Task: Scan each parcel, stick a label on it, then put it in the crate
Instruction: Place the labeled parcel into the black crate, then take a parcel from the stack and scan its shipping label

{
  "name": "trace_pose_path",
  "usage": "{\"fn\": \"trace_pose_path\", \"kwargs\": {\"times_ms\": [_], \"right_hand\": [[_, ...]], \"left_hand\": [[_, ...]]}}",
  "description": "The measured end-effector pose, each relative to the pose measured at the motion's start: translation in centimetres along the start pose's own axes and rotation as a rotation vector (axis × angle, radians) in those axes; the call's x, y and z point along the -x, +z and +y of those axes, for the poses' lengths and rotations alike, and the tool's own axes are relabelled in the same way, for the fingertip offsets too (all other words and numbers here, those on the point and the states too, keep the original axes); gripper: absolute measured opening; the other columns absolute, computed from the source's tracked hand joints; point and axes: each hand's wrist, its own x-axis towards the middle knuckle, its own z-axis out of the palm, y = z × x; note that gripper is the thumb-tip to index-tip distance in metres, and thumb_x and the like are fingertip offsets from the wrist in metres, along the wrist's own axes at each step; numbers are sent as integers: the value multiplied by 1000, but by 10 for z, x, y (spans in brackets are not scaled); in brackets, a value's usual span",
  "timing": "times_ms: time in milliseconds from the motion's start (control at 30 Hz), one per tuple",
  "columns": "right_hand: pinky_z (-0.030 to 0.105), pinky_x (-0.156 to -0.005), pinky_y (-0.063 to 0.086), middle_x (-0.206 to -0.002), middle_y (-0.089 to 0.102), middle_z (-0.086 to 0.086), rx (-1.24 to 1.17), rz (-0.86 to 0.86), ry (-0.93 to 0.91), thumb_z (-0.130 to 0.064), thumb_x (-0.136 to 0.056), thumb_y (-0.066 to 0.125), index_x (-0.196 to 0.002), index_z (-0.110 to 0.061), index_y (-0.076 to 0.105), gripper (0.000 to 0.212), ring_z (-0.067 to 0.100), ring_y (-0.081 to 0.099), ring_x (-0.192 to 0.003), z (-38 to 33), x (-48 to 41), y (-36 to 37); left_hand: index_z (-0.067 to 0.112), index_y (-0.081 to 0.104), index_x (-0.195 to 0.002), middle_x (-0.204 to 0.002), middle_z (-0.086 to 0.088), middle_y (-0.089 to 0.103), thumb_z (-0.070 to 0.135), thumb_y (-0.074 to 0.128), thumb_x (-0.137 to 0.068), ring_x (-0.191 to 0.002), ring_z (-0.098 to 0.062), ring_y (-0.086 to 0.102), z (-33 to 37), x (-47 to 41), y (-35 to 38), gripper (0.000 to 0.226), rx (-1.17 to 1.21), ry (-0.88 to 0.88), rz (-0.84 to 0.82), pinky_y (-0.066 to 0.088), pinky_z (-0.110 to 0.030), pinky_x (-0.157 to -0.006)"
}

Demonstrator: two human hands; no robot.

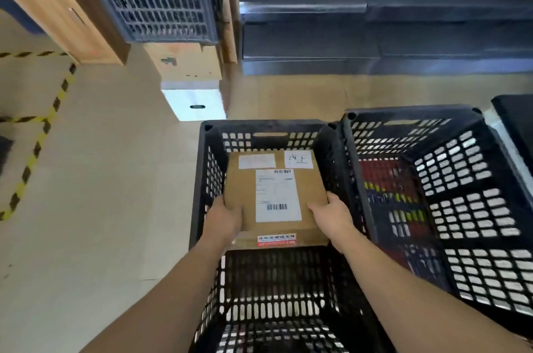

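Holding a brown cardboard parcel [242,188] w/ both hands, I see it level inside the mouth of a black slotted crate [207,179]. My left hand [226,218] grips its near-left corner and my right hand [331,215] its near-right corner, thumb on top. A white barcode label [277,194] sits face-up between the hands. Can't tell if the parcel touches the crate bottom yet.

Risks, as I judge them: fingers under the corners could get pinched vs. the crate walls just outside each hand, and letting go unevenly would tip the parcel onto one edge.

Room: the parcel's far edge is near the far wall, so little slack ahead of the hands. Below my wrists the near half is open. A second crate [461,179] stands right of my right hand, walls touching.
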Motion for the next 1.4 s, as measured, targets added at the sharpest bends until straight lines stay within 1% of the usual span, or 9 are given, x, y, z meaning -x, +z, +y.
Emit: {"fn": "trace_pose_path", "kwargs": {"times_ms": [133,367,467,533,667,833,1033,1200,1400], "right_hand": [[34,-85,49,-113,61,-3,-9,-5,-8,-30,-101,59,-144,-22,48,44,19,59,-99,18,-23,21],[47,-106,51,-145,54,4,67,-22,-2,-35,-104,55,-159,-23,26,64,27,56,-126,38,-45,37],[45,-110,47,-154,45,7,131,-45,1,-35,-104,56,-164,-22,9,78,29,51,-133,34,-41,32],[42,-110,46,-154,45,7,187,-52,-69,-33,-102,60,-164,-21,12,80,28,50,-135,21,-29,25],[35,-100,49,-158,41,4,308,-35,-295,-33,-99,64,-158,-24,33,67,24,50,-136,-36,20,-3],[45,-111,43,-159,33,7,527,29,-544,-40,-100,58,-156,-23,36,62,30,42,-139,-134,102,-63],[42,-103,46,-153,40,3,608,294,-782,-41,-101,56,-153,-27,40,57,28,47,-134,-208,212,-166],[44,-104,46,-153,39,3,562,558,-675,-45,-101,54,-153,-28,38,57,28,44,-136,-184,270,-266],[45,-100,48,-145,45,6,506,827,-352,-40,-100,54,-151,-25,39,56,33,49,-129,-65,340,-396]], "left_hand": [[18,42,-146,-132,-6,61,31,50,-102,-112,-28,59,-16,-24,12,46,14,51,33,51,-45,-100],[20,28,-155,-144,-1,52,25,51,-104,-127,-24,52,-29,-36,24,55,40,43,-3,47,-42,-106],[20,24,-156,-144,1,50,23,54,-103,-129,-24,51,-26,-29,20,61,13,73,-6,46,-43,-107],[20,29,-154,-141,1,49,23,58,-101,-128,-24,52,-14,-16,13,61,-36,133,11,48,-44,-107],[20,53,-134,-124,6,59,23,60,-98,-110,-18,61,43,26,-17,37,-258,321,-9,56,-38,-91],[18,64,-110,-115,-2,63,27,59,-94,-101,-23,63,148,95,-69,19,-584,563,1,57,-41,-85],[21,55,-134,-133,-2,56,32,57,-96,-121,-26,55,271,207,-104,39,-798,880,174,49,-44,-100],[23,55,-134,-131,-2,55,38,59,-94,-123,-27,54,343,277,-58,43,-853,1162,126,48,-49,-100],[24,52,-138,-135,1,52,38,58,-96,-125,-25,52,381,384,77,44,-809,1479,-135,47,-46,-100]]}}
